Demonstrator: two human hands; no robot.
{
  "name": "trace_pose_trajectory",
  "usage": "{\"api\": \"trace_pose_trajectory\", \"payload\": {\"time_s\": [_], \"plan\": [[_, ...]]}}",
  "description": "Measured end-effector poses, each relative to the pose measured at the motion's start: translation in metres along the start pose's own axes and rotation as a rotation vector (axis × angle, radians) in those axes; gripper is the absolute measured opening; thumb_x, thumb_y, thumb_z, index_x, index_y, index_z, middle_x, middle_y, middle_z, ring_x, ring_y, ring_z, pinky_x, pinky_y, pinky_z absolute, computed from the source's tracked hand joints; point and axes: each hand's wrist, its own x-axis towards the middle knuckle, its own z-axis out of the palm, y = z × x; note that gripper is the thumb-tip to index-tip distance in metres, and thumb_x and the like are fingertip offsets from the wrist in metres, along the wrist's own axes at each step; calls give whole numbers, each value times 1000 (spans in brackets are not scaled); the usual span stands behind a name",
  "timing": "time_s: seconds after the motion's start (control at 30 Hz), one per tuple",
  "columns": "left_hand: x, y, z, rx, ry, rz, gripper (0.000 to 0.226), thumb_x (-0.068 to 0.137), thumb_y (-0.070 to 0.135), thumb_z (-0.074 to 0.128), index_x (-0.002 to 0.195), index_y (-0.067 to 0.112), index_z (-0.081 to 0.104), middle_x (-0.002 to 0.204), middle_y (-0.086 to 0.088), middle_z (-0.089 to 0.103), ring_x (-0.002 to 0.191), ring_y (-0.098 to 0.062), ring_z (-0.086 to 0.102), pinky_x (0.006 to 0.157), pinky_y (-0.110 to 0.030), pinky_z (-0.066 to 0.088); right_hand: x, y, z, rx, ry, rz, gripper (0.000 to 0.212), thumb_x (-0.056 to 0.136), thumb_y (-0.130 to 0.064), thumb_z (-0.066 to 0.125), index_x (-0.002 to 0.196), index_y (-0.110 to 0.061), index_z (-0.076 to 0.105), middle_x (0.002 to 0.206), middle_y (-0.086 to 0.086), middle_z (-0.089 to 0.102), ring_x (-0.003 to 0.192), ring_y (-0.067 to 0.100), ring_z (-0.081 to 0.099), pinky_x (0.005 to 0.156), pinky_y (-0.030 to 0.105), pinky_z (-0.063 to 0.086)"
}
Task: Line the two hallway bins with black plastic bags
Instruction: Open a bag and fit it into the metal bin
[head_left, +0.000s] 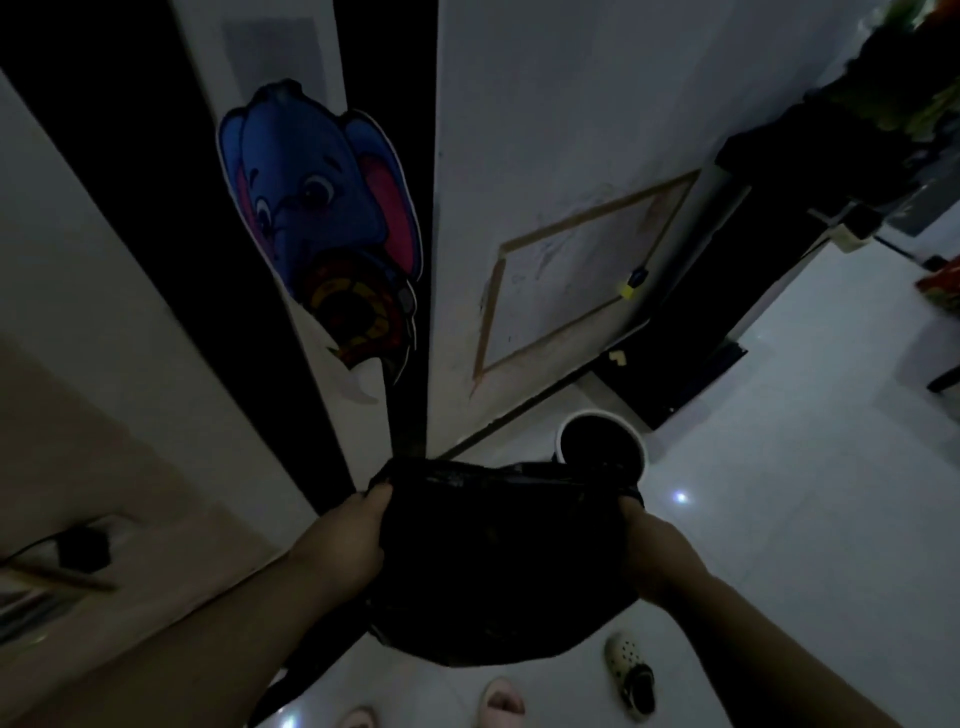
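Observation:
I hold a black plastic bag (498, 561) stretched open between both hands in front of me, above the floor. My left hand (348, 540) grips its left rim and my right hand (657, 556) grips its right rim. Just beyond the bag stands a round white bin (641, 441) on the floor by the wall, its inside dark; the bag hides its near edge. Only this one bin is in view.
A white wall with a taped paper rectangle (576, 280) rises ahead. A blue elephant cutout (322, 208) hangs on a door edge at left. A clog shoe (629, 670) lies on the pale tiled floor (805, 493), and my slippered feet (501, 701) show below.

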Motion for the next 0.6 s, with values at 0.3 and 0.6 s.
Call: {"api": "trace_pose_trajectory", "payload": {"time_s": [0.3,0.6], "plan": [[3,-19,34,-52,-54,-29,70,82,8,52,145,18,24,122,-15,55,103,-25,58,81,-26,48,8,-13,35,69,-119,-77,74,85,-24,60,148,-26,21,144,6,48,128,26,49,98,28,40],[42,-56,124,-174,-122,-72,87,88,11,45,146,33,-16,136,-14,48,110,-26,55,91,-30,43,61,-22,140,150,-214,-124,64,87,-23,58,144,-26,30,136,3,55,121,23,53,86,18,37]]}}
